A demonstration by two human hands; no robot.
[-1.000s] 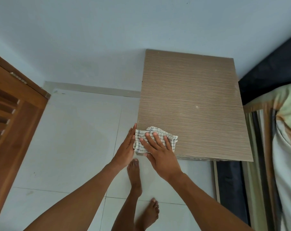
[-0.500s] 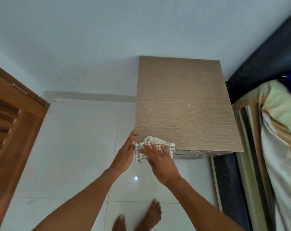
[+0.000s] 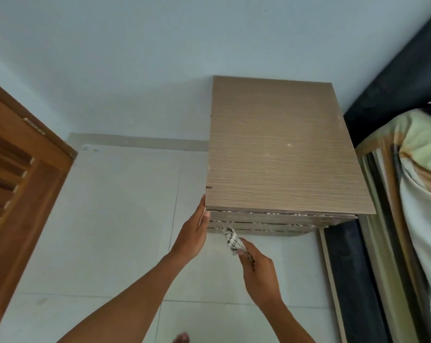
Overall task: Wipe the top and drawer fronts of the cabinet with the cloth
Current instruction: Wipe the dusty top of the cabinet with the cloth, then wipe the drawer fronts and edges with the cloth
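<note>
The cabinet (image 3: 281,154) has a light brown wood-grain top and stands against the pale wall. Its drawer fronts (image 3: 266,225) show as narrow strips under the front edge. My left hand (image 3: 193,233) lies flat against the cabinet's front left corner, fingers together, holding nothing. My right hand (image 3: 255,266) grips a checked white cloth (image 3: 233,240), bunched up, and presses it against the left end of the drawer fronts below the top.
A brown louvred wooden door (image 3: 19,184) stands at the left. A bed with a dark frame (image 3: 352,280) and a striped green and tan cover (image 3: 412,194) fills the right side. White floor tiles (image 3: 110,231) lie between. My toes (image 3: 181,339) show at the bottom edge.
The cloth has left the front left of the top and dropped onto the drawer fronts, bunched in my right hand. My view has pulled back and lower. My left hand stays at the corner.
</note>
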